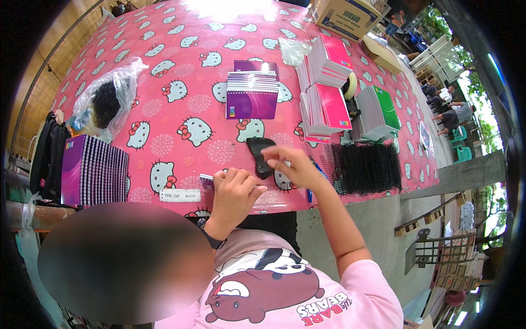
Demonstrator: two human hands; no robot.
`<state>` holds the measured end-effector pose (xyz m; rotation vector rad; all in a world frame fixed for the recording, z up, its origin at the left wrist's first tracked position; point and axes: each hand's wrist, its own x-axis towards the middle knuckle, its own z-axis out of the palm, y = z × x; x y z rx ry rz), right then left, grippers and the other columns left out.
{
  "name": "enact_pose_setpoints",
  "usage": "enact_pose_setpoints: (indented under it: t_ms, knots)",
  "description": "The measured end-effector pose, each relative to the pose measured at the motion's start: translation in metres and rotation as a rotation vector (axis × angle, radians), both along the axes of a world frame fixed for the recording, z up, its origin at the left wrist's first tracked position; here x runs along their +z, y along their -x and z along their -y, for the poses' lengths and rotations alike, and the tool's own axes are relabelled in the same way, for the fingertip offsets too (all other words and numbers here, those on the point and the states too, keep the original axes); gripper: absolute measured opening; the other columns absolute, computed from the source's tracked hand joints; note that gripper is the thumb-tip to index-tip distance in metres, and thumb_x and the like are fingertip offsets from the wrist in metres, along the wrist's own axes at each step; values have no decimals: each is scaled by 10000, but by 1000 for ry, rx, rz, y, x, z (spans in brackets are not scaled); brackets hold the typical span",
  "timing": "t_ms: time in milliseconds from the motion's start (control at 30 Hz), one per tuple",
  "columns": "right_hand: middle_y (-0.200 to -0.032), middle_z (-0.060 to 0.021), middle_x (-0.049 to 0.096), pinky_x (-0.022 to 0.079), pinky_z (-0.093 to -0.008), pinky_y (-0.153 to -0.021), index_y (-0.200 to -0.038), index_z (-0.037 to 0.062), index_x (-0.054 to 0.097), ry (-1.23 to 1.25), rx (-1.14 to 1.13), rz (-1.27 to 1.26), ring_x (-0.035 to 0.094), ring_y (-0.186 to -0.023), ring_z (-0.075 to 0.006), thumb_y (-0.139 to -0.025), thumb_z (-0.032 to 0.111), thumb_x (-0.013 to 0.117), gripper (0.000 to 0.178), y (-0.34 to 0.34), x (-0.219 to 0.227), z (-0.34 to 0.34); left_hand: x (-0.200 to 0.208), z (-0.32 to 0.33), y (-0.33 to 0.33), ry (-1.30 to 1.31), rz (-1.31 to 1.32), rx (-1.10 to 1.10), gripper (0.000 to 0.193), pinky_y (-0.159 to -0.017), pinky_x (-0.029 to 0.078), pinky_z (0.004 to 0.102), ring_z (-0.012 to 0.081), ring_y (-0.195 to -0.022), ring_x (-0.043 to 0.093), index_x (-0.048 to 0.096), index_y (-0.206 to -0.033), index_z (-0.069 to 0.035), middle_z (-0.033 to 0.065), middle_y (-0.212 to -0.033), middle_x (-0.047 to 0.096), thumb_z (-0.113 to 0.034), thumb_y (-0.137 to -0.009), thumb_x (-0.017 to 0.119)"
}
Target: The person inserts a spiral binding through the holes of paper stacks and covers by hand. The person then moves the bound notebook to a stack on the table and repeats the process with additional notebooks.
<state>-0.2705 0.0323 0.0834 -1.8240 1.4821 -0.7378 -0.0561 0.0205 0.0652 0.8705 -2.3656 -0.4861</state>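
My left hand (235, 192) is closed at the table's near edge, its fingers curled over a small purple notebook (206, 181). Only a corner of that notebook shows; the hand covers the rest. Just to the right, my right hand (294, 166) has its thumb and fingers drawn together in a pinch. Whatever lies between those fingertips is too small or hidden to name. Behind them a dark, curved black object (257, 149) lies on the table, partly covered by the fingers; whether they touch it I cannot tell. A blue pen (309, 196) lies beside the right forearm.
Black spiral coils (367, 169) lie in a pile at right. Stacked notebooks stand around: purple (251, 105), pink (332, 107), green (386, 109), and spiral-bound purple (82, 171) at left. A labelled strip (180, 195), a plastic bag (127, 90) and a carton (345, 19) also rest on the pink tablecloth (203, 148).
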Motion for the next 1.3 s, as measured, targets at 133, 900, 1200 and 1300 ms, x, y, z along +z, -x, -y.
enact_pose_setpoints:
  t_ms: [133, 900, 1200, 1300]
  knots:
    - [-1393, -178, 404, 389, -429, -991, -1219, 112, 538, 149, 163, -191, 415, -1246, -363, -663, 179, 759, 603, 11, -20, 22, 15, -4, -2, -11, -69, -40, 247, -868, 307, 413, 217, -940, 544, 611, -923, -104, 36, -948, 601, -250, -741, 690]
    - [-1062, -119, 634, 366, -353, -970, -1040, 55, 677, -218, 181, 555, 543, -1088, -235, -737, 541, 593, 578, -13, -20, -38, -5, 11, -37, 15, -101, -52, 245, -970, 254, 487, 183, -829, 562, 624, -698, -133, -12, -714, 572, -252, -575, 799]
    - [-1089, -157, 630, 384, -381, -955, -1028, 52, 692, -180, 29, 291, 559, -1074, -281, -684, 547, 658, 604, -19, -4, -28, -5, 9, -38, -32, -172, -24, 371, -962, 263, 466, 176, -806, 571, 639, -856, -132, -20, -709, 587, -257, -560, 824]
    - [-1069, -158, 631, 399, -389, -946, -1020, 60, 692, -168, 255, 696, 548, -1083, -286, -702, 420, 709, 481, -14, -2, -27, -4, 9, -37, -72, -192, 3, 499, -974, 251, 461, 171, -813, 578, 614, -987, -133, -20, -743, 604, -263, -557, 832]
